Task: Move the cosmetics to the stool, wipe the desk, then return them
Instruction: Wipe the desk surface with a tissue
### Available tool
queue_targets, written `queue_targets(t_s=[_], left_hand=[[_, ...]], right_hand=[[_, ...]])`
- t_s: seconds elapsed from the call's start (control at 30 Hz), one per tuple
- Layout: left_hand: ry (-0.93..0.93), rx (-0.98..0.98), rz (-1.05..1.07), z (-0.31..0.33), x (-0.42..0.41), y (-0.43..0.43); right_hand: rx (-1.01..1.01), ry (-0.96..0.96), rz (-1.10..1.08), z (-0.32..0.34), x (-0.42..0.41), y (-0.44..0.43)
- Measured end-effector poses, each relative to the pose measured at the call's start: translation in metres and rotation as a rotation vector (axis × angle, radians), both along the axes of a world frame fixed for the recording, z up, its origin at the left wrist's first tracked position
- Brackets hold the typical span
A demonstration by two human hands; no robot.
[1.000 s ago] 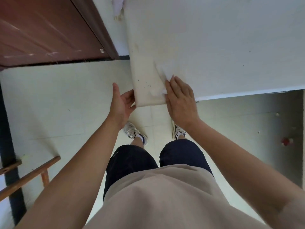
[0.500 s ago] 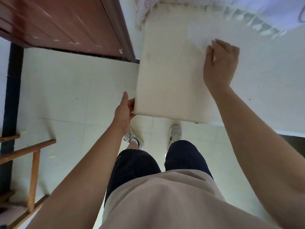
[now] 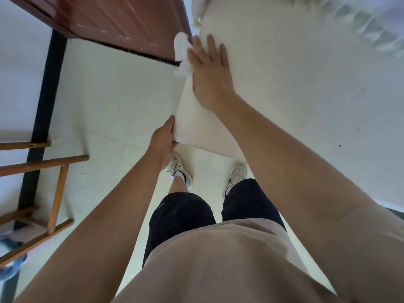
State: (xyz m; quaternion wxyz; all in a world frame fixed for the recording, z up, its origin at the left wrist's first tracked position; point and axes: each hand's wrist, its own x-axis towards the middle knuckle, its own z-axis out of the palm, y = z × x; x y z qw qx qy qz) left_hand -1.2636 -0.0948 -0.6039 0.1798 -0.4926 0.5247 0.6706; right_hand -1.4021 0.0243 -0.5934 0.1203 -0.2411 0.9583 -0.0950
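My right hand (image 3: 209,68) is pressing flat, fingers straight, on a white cloth (image 3: 181,51) partly hidden under it at the bench's (image 3: 295,95) left edge, lying lengthwise away from me, while my left hand (image 3: 162,141) is touching the near corner, fingers hidden, grip unclear.

A single wide-angle camera is sitting on the person's head, facing forward and tilting steeply down along the body. The beige shirt (image 3: 218,263) is filling the bottom of the frame, closest to the lens, and the dark shorts (image 3: 181,213) and white shoes (image 3: 179,169) are showing just above it. The near corner of the desk (image 3: 295,110) is taking up the upper right, seen from above and close by, with the left hand (image 3: 162,143) and right hand (image 3: 209,71) near centre. Farther off on the left, the tiled floor (image 3: 105,95), a wooden frame (image 3: 54,182) and a reddish-brown door (image 3: 122,20) are coming into the frame.
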Motion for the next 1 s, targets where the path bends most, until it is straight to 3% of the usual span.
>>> queue_targets(t_s=[0.13,0.33,0.43,0.57,0.77,0.87,1.0], left_hand=[[0.041,-0.015,0.033,0.004,0.01,0.012],[-0.023,-0.132,-0.016,0.021,0.014,0.032],[-0.01,-0.147,-0.019,0.03,0.019,0.034],[0.003,-0.15,-0.011,0.042,0.036,0.02],[0.034,-0.266,-0.076,0.084,0.08,-0.044],[0.09,-0.31,-0.076,0.116,0.115,-0.1],[0.188,-0.457,-0.102,0.167,0.181,-0.196]], right_hand=[[0.008,0.004,0.201,-0.006,0.037,0.047],[0.04,-0.021,-0.145,-0.004,0.081,0.159],[0.042,-0.026,-0.296,-0.002,0.113,0.172],[0.038,-0.017,-0.274,0.0,0.148,0.138],[0.257,-0.003,0.106,0.016,0.186,0.064],[0.313,0.009,0.16,0.043,0.186,0.021],[-0.052,0.042,-0.046,0.099,0.192,-0.071]])
